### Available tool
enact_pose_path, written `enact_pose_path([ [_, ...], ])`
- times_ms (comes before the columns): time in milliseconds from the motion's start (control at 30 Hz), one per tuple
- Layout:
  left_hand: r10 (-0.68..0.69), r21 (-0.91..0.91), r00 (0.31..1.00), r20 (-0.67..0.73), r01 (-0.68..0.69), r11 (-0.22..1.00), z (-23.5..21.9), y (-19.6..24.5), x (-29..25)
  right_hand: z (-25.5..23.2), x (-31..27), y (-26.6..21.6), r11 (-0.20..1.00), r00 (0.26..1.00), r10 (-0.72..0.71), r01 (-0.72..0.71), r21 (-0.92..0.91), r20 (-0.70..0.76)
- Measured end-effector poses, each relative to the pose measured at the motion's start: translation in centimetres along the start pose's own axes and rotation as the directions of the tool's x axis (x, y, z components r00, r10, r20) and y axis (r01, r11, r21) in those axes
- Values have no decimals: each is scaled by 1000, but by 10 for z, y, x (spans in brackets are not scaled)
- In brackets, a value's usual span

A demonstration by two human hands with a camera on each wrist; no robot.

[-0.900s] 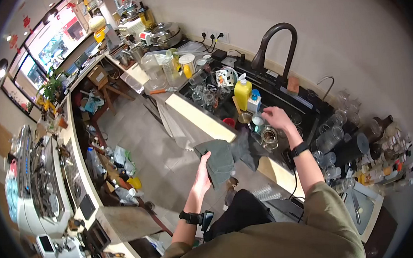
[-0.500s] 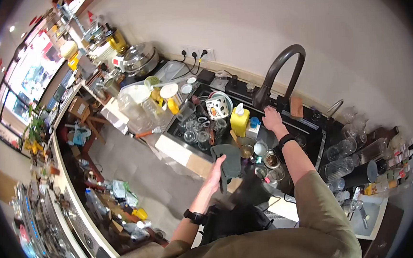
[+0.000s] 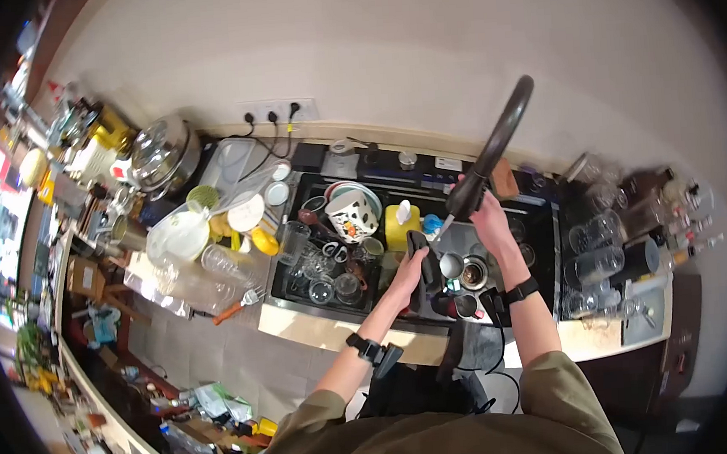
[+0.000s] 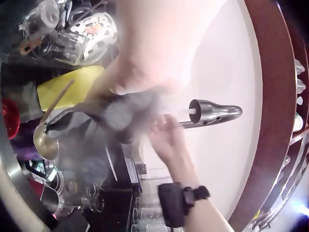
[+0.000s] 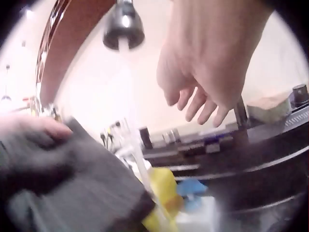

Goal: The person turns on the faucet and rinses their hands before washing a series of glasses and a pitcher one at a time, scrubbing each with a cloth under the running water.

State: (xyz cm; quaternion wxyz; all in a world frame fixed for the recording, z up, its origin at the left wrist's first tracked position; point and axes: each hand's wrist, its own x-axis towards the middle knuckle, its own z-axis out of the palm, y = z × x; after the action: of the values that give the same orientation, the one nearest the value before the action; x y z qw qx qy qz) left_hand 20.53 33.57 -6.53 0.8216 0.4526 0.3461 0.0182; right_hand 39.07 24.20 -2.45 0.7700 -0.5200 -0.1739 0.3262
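My left hand (image 3: pixel 407 276) grips a folded dark grey cloth (image 5: pixel 79 188) over the front of the dark sink. From the head of the black tap (image 3: pixel 500 137), a stream of water (image 5: pixel 124 79) runs down close to the cloth. Beside the tap, my right hand (image 5: pixel 207 67) holds nothing, its fingers loosely bent in the right wrist view. A yellow pump bottle (image 3: pixel 402 228) stands in the sink behind the cloth. Between my hands sit a white cup (image 3: pixel 450 265) and a round metal strainer (image 3: pixel 473 273).
Glass jars (image 3: pixel 321 290) and a spotted mug (image 3: pixel 352 217) crowd the sink's left part. Several glasses (image 3: pixel 598 261) stand on the right. A reddish-brown block (image 3: pixel 504 180) rests behind the tap. An orange-handled brush (image 3: pixel 238 307) lies at the left counter's edge.
The view has swung round to face the sink. My left hand has brought the cloth from in front of the counter over the sink. My right hand reached to the tap, and water now runs.
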Motion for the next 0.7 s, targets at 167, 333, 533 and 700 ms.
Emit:
enact_pose_path([
  [167, 93, 305, 995, 16, -94, 948, 34, -9, 55, 27, -41, -38, 998, 1000, 15, -15, 60, 11],
  [333, 148, 493, 989, 16, -137, 859, 75, -22, 78, 3, -71, -50, 992, 997, -47, 54, 115, -64],
  [533, 280, 583, 958, 60, -261, 769, 118, -27, 58, -36, -94, -18, 986, 921, -76, 12, -168, -381],
  [700, 155, 217, 980, 128, -180, 959, 127, -50, 77, -25, -97, 33, 917, 895, -7, -172, -361, -446],
])
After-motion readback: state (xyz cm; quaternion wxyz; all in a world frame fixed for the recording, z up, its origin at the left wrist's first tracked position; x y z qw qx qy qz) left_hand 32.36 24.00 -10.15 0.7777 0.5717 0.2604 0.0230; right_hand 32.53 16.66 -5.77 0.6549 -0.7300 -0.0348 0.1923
